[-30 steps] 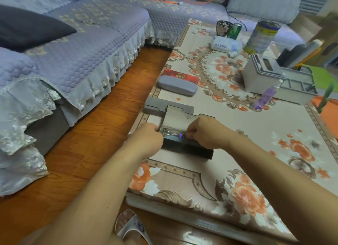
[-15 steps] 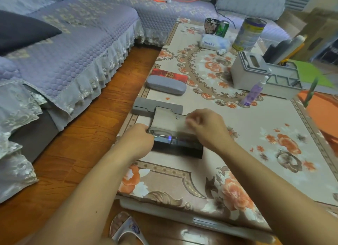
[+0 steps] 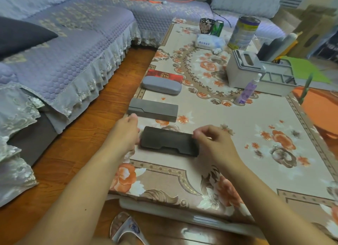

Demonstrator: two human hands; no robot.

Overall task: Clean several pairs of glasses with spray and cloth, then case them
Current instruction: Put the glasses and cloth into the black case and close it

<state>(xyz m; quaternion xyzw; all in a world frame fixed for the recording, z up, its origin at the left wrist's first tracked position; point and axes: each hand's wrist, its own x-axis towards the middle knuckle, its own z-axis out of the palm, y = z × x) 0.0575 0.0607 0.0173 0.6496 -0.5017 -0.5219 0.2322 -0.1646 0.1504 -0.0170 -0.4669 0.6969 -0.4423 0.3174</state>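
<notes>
Head camera is looking down as a dark glasses case is lying closed on the floral table, between the two hands. Left hand is touching its left end, fingers relaxed; right hand is pinching the right end. Matte, flat and rectangular with a notched flap, it is likely handling light and stiff, best held by its short ends.
</notes>
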